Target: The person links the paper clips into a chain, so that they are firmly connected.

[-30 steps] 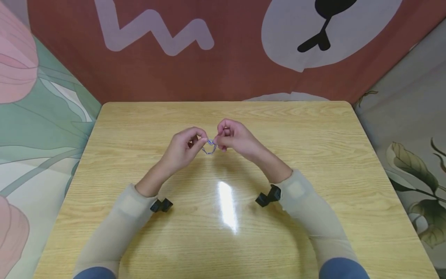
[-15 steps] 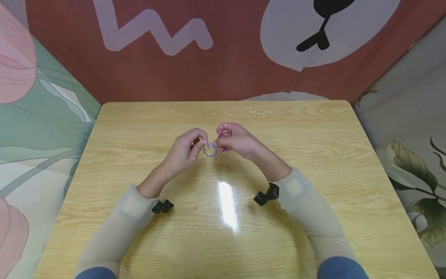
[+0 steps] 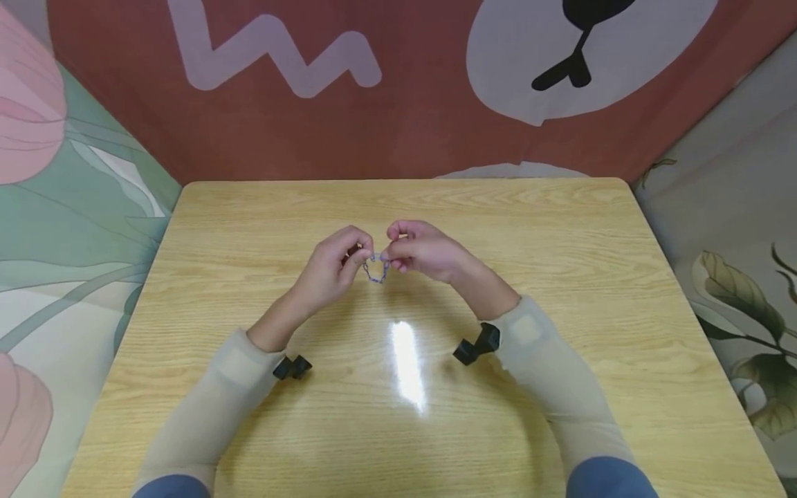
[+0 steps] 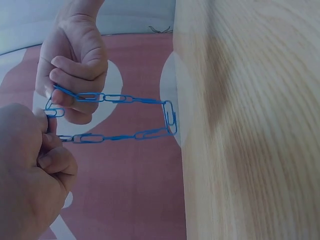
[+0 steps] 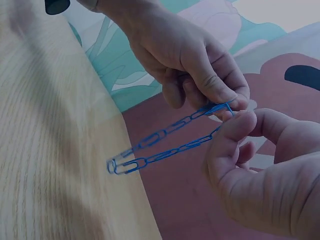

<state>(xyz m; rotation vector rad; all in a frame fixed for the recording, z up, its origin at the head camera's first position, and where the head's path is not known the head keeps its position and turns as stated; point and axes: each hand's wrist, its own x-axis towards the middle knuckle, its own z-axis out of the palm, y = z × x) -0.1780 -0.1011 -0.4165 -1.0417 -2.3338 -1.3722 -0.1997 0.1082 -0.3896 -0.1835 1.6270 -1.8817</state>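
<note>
A chain of blue paper clips (image 4: pixel 120 137) hangs in a loop between my two hands above the table. My left hand (image 3: pixel 326 266) pinches one part of it between thumb and fingertip. Facing it, my right hand (image 3: pixel 429 256) pinches the chain close by, with the thumb on a clip. The fingertips of both hands are almost together in the right wrist view, where the loop's lower end (image 5: pixel 125 167) hangs down and away from them. Exactly how the clips join at the fingertips is partly hidden by the fingers.
Below the hands lies a wood-grain table (image 3: pixel 498 228) with a bright light reflection (image 3: pixel 407 366). A red patterned cloth (image 3: pixel 405 131) stands behind its far edge. Patterned cloths also flank both sides. Small black wrist cameras (image 3: pixel 478 344) sit on the sleeves.
My right hand's fingers have come down slightly and the loop hangs a little lower and more open. The left hand has barely moved. Both hands keep their pinch.
</note>
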